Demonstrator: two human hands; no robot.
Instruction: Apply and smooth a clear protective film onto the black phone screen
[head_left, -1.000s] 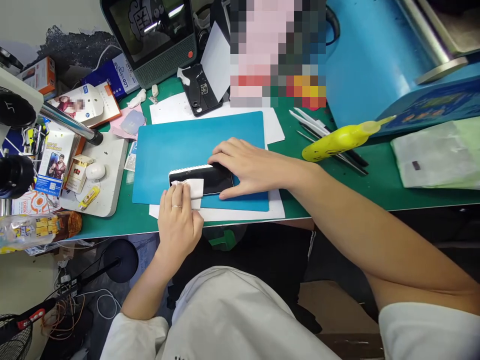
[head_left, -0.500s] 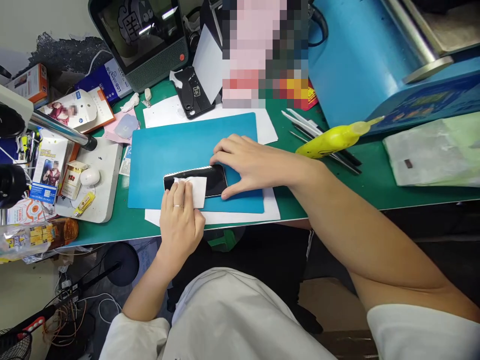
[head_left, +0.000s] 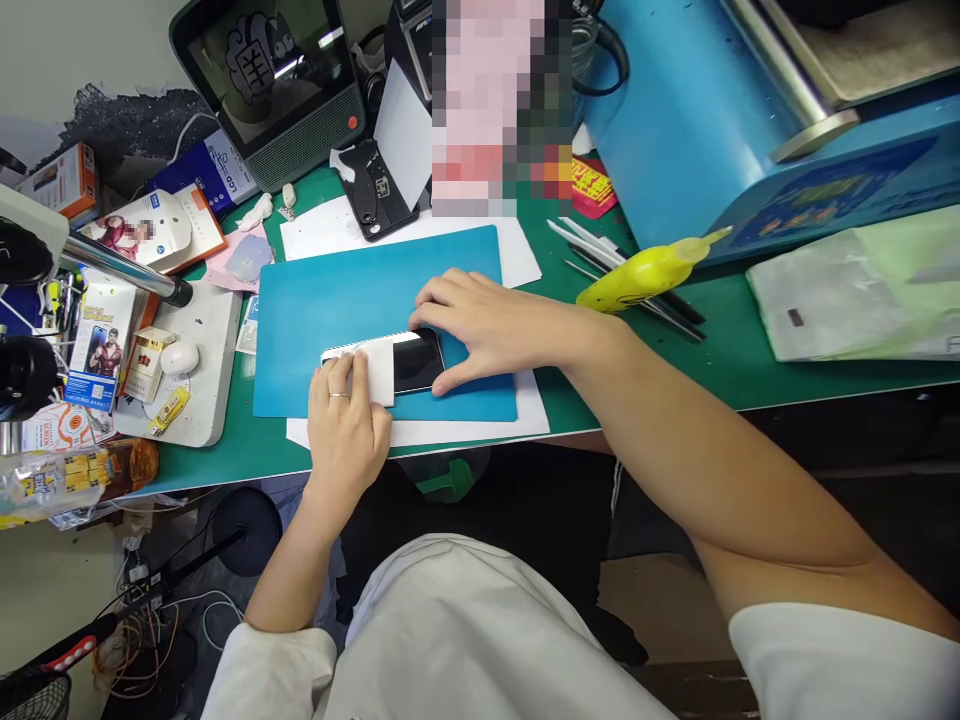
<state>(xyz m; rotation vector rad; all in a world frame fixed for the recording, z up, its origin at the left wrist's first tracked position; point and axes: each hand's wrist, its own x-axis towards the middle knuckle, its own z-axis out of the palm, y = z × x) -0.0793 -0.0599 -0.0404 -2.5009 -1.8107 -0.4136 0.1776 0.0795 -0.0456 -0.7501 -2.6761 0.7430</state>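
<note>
Evidently, right hand (head_left: 478,322), half-open, grips phone (head_left: 417,362); alongside, left hand (head_left: 348,428) (pinning white wipe (head_left: 381,374) beneath) could, overpressing, skid it.

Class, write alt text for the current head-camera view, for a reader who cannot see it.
The left hand lies on a white cloth covering part of a phone on a blue mat; the right hand brackets the phone's uncovered end.

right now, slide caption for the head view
On a blue mat, left hand holds a white wipe against a phone, right hand at its edge.
</note>
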